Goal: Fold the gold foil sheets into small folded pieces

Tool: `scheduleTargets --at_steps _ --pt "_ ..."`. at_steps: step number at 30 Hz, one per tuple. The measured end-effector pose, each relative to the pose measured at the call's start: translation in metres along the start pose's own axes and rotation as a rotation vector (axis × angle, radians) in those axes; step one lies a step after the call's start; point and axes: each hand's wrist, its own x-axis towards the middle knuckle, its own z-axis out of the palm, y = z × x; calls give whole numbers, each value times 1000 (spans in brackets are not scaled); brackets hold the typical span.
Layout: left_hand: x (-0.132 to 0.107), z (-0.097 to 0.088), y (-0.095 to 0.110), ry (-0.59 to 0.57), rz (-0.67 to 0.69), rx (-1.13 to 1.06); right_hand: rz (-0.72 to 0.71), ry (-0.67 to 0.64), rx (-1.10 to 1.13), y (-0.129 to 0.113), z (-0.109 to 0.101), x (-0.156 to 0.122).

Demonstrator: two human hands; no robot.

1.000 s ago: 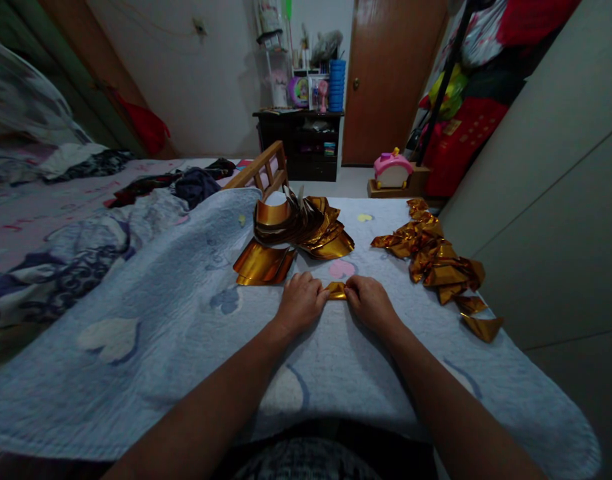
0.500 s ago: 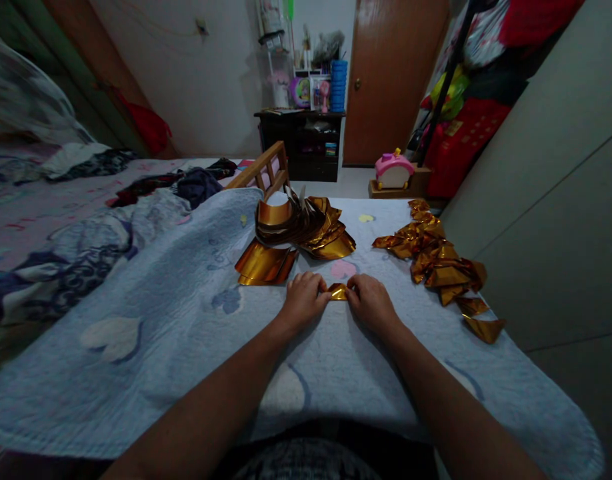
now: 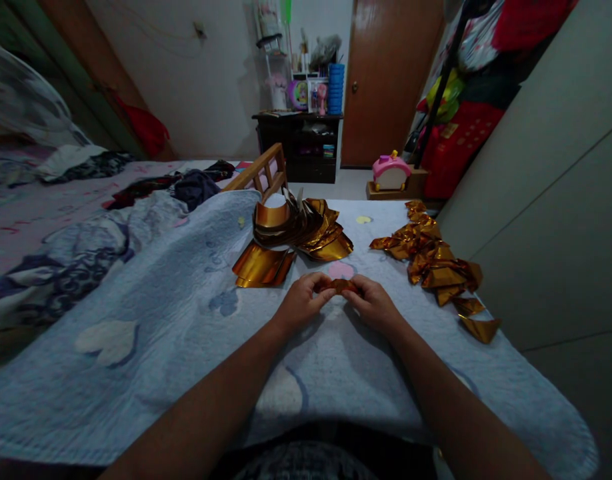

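Note:
A small folded piece of gold foil paper point(image 3: 341, 286) is pinched between both my hands just above the light blue quilt point(image 3: 186, 333). My left hand point(image 3: 302, 303) grips its left end with curled fingers. My right hand point(image 3: 372, 303) grips the right end the same way. Just beyond my hands lies a stack of curved gold foil sheets point(image 3: 293, 237). To the right, a row of folded gold foil pieces point(image 3: 433, 263) runs along the quilt.
A wooden bed rail point(image 3: 261, 170) stands behind the foil stack. Crumpled clothes and bedding point(image 3: 136, 193) cover the bed on the left. A grey wall panel point(image 3: 546, 200) borders the right. A dark shelf unit point(image 3: 306, 143), brown door point(image 3: 386, 80) and pink toy point(image 3: 390, 170) stand beyond.
Both hands have lifted the gold piece slightly off the quilt and turned it; earlier they pressed it flat against the fabric.

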Motion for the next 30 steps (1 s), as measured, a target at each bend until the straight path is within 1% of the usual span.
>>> scheduleTargets --at_steps 3,10,12,18,24,30 --pt "0 -1 0 -68 -33 -43 5 -4 68 1 0 0" --pt "0 0 0 -118 -87 -190 29 -61 189 -4 -1 0" --pt "0 1 0 -130 -88 -217 36 -66 186 -5 -2 0" --pt "0 4 -3 -117 -109 -257 49 -81 168 -1 -1 -1" --pt "0 4 -6 -174 -135 -260 35 -77 140 -2 2 -2" --pt "-2 4 -1 -246 -138 -330 60 -95 163 -6 -1 -3"
